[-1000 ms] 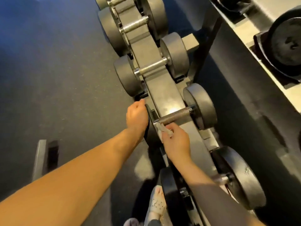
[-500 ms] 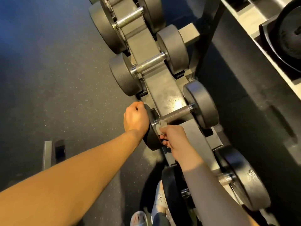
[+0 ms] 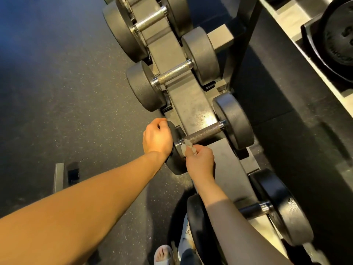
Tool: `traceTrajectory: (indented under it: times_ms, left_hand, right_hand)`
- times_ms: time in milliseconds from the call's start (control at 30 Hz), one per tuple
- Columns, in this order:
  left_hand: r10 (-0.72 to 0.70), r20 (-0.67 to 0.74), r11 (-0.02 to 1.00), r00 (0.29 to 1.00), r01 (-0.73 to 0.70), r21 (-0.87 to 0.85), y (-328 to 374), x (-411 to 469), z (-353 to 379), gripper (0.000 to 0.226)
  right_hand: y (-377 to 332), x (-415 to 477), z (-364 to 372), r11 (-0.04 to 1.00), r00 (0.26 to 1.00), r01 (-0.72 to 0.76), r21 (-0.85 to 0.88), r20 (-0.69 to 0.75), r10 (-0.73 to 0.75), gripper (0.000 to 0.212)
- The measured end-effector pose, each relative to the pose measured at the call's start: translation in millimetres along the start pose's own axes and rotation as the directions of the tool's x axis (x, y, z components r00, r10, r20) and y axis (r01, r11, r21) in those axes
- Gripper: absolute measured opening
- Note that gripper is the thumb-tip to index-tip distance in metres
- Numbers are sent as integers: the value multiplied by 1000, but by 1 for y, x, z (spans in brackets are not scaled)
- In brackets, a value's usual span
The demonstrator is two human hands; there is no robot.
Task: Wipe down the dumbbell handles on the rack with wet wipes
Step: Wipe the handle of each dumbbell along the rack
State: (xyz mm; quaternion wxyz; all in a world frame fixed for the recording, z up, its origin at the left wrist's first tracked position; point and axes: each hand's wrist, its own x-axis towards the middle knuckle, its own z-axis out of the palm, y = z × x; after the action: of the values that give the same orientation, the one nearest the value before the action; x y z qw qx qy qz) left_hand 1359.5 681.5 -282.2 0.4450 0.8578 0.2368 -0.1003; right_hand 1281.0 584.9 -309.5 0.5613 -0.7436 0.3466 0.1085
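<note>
A grey rack (image 3: 191, 100) runs up the middle and carries several dark dumbbells. My left hand (image 3: 157, 137) grips the left head of one dumbbell (image 3: 176, 163). The knurled metal handle (image 3: 205, 132) of that dumbbell slants up to the right. My right hand (image 3: 199, 162) pinches a small pale wet wipe (image 3: 188, 145) against the left end of this handle, near the collar. Most of the wipe is hidden inside my fingers.
Another dumbbell handle (image 3: 174, 73) lies above, and one more (image 3: 252, 208) below, partly behind my right forearm. Dark speckled rubber floor (image 3: 66, 92) fills the left. A second rack with a large weight (image 3: 340, 35) stands at the upper right. Sandalled feet (image 3: 164, 255) show at the bottom.
My right hand has kept the wipe at the left end of the handle, shifting slightly along it. My left hand has stayed on the dumbbell head. The camera has moved closer.
</note>
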Motion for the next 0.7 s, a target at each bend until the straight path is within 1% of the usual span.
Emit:
traceTrajectory:
  times_ms: [67,100,133,167,200,233,267,300,333,367,400,433,467,500,533,567,600,633,667,700]
  left_hand:
    - [0,-1,1000,1000,0,-2,-1,0,0,26]
    - [1,-1,1000,1000,-1,-7,-1,-1,0,28]
    - [5,0,1000,1000,-5,-10,-1,-1,-1,30]
    - [9,3,1000,1000,-9,-10,-2,-1,-1,32]
    - [12,5,1000,1000,-12,-9,-3,0,0,33]
    - [18,7,1000,1000,-17,-8,-4,0,0,34]
    - [21,6,1000,1000,-21,-8,-5,1,1,35]
    - [23,3,1000,1000,-23,-8,-7,1,1,35]
    - [27,0,1000,1000,-27,-10,-7,2,1,35]
    - [32,-3,999,999,-32,-9,-8,2,2,35]
    - [34,-3,999,999,-34,-4,-8,2,2,35]
    - [32,-1,999,999,-32,-2,-8,2,2,35]
    - [30,2,1000,1000,-30,-5,-8,2,2,35]
    - [29,6,1000,1000,-29,-10,-8,2,2,35]
    - [30,13,1000,999,-30,-10,-8,2,1,34]
    - [34,20,999,999,-34,-2,-7,1,1,34]
    - [38,26,999,999,-38,7,-6,2,1,32]
    - [39,33,999,999,-39,11,-6,1,0,30]
    - [35,40,999,999,-35,11,-5,1,0,27]
    - [25,45,1000,999,-26,9,-5,1,-1,26]
  right_hand:
    - [-2,-4,-3,994,996,89,-58,16,-88,27]
    - [-4,-7,-5,981,985,170,-97,30,-168,24]
    - [-5,-7,-7,946,959,283,-160,52,-278,19]
    - [-5,-5,-9,869,910,414,-269,95,-404,14]
    - [-7,-1,-11,738,839,537,-409,166,-519,15]
    - [-10,7,-14,557,755,628,-543,250,-607,18]
    - [-17,16,-16,375,677,678,-632,339,-653,19]
    - [-26,24,-19,224,632,691,-687,424,-648,19]
    - [-37,31,-20,110,623,686,-719,502,-600,18]
    - [-50,35,-20,45,641,684,-728,570,-514,18]
    - [-62,41,-18,49,676,689,-723,618,-401,16]
    - [-74,47,-15,98,720,681,-725,640,-267,11]
    - [-85,55,-9,176,749,661,-729,654,-107,4]
    - [-93,64,-2,246,752,632,-735,659,36,8]
    - [-99,74,4,329,730,596,-732,665,157,15]
    - [-104,82,7,426,706,518,-742,652,276,23]
    - [-106,88,7,521,665,414,-747,639,388,30]
    - [-106,90,6,586,619,308,-749,626,474,35]
    - [-105,91,4,608,601,264,-749,621,504,37]
    - [-103,90,2,595,615,307,-743,632,471,35]
